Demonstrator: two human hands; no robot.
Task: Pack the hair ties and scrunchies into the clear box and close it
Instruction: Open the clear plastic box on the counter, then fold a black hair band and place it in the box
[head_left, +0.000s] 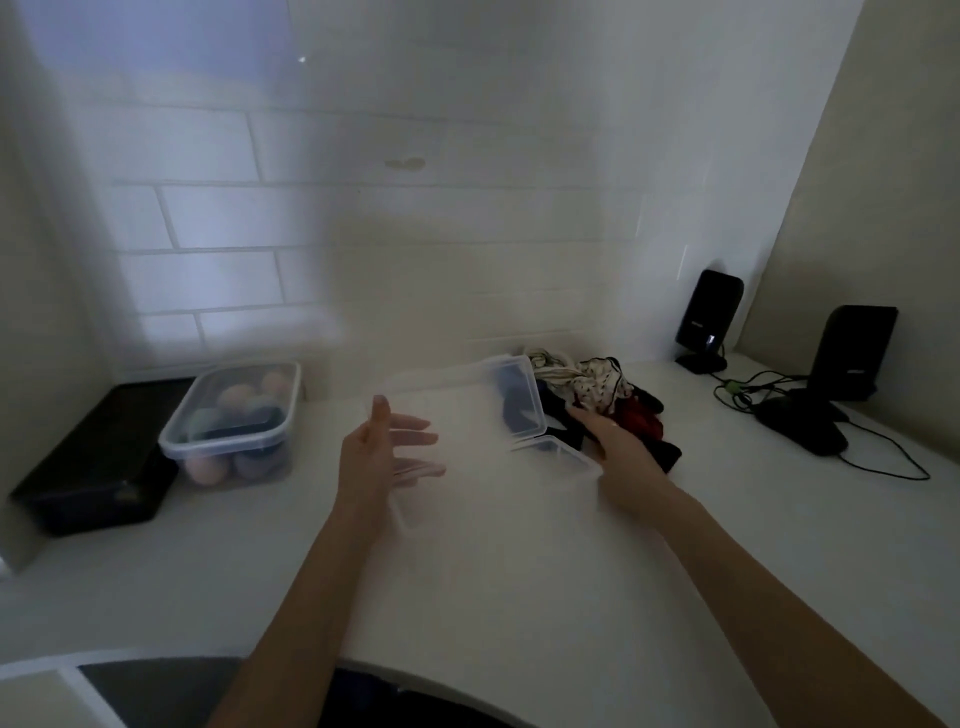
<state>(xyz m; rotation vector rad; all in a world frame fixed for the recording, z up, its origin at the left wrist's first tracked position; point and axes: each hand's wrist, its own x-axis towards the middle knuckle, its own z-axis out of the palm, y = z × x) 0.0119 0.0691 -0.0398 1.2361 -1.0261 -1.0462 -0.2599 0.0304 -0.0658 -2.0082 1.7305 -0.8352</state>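
Lying on bench (467, 571): clear box (558, 452), see-through plastic, lid (511, 397) raised, dark items showing behind it.
scrunchies (602, 389): patterned, red, black pile just behind box.
left hand (384, 452): fingers straight, released, near box, apart.
right hand (618, 447): beside box, on black scrunchie; grasp: cannot tell.

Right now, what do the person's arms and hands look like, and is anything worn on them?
Both forearms are bare as far as the picture shows: no sleeves, no watch, no bracelet. The left hand and the right hand wear no gloves. I see no rings, but the picture is dim and blurred, so small details such as nail polish cannot be told.
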